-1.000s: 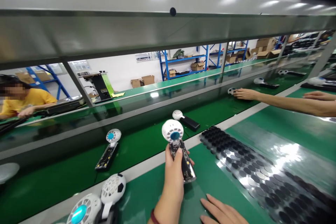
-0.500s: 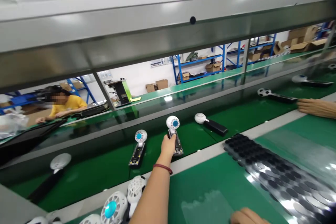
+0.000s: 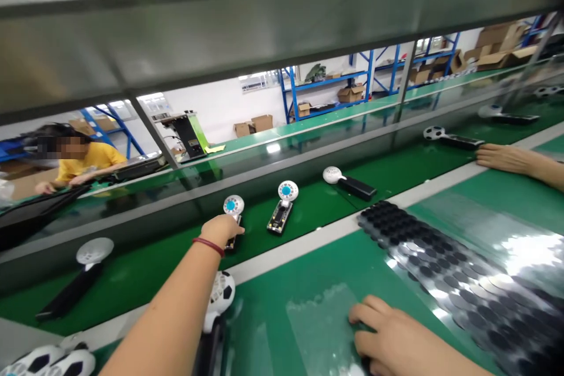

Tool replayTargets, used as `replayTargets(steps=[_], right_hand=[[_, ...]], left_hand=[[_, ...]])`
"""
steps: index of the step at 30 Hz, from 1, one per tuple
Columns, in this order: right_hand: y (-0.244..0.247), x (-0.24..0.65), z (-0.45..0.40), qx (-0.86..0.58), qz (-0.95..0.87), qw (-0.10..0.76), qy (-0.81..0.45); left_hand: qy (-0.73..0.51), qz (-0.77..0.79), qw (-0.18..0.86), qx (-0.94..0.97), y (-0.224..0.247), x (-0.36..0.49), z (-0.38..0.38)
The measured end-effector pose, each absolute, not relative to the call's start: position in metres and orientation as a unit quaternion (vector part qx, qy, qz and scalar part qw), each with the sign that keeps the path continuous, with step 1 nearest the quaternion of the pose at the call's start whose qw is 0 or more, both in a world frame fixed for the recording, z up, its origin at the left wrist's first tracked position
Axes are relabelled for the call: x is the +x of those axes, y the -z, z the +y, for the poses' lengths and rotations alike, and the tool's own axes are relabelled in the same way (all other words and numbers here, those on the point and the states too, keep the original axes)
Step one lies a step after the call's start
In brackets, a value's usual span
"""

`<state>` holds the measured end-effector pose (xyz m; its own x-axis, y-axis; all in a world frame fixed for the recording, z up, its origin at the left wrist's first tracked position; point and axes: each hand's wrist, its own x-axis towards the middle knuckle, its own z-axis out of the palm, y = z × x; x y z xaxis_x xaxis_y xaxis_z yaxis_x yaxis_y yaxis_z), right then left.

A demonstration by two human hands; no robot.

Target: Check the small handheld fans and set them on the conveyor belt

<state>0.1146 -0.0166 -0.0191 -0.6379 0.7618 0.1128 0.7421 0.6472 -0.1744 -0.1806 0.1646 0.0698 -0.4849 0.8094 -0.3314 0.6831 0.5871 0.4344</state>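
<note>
My left hand (image 3: 220,229), with a red band at the wrist, reaches over the conveyor and closes round the handle of a handheld fan (image 3: 233,205) with a white round head and blue centre. Its circuit board handle is partly hidden by my fingers. Just right of it lies another handheld fan with a bare board (image 3: 280,216). My right hand (image 3: 383,329) hovers or rests low over the green worktop, fingers loosely bent and apart; what lies beneath it is partly hidden. Right of that hand is a clear sheet of black round stickers (image 3: 423,252).
Along the green belt (image 3: 145,270) lie a black-handled fan (image 3: 350,182) and another at left (image 3: 79,276). Football-patterned fans (image 3: 220,294) stand near my left forearm. A co-worker's hand (image 3: 506,158) touches a fan at right. Overhead runs a metal beam (image 3: 220,41); a person in yellow (image 3: 92,155) sits beyond.
My left hand has let go of one bare-board fan and moved left onto the other. The released fan lies on the belt. My right hand has come further into view.
</note>
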Motion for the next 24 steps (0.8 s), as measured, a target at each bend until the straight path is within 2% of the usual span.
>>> replayTargets(steps=[5,11,16,24], right_hand=[[0.015,0.111,-0.019,-0.433,-0.888,0.061,-0.142],[0.014,0.116,-0.019,-0.424,-0.891,0.041,-0.157],[0.018,0.112,-0.019,-0.434,-0.889,0.034,-0.143],[0.017,0.115,-0.035,-0.422,-0.895,0.097,-0.102]], left_hand=[[-0.182,0.82,0.37,0.398,-0.053,-0.196,0.153],[-0.387,0.684,0.497,0.369,-0.065,-0.166,0.132],[-0.551,0.561,0.539,0.301,-0.074,-0.107,0.081],[-0.592,0.432,0.661,0.161,-0.066,-0.05,-0.001]])
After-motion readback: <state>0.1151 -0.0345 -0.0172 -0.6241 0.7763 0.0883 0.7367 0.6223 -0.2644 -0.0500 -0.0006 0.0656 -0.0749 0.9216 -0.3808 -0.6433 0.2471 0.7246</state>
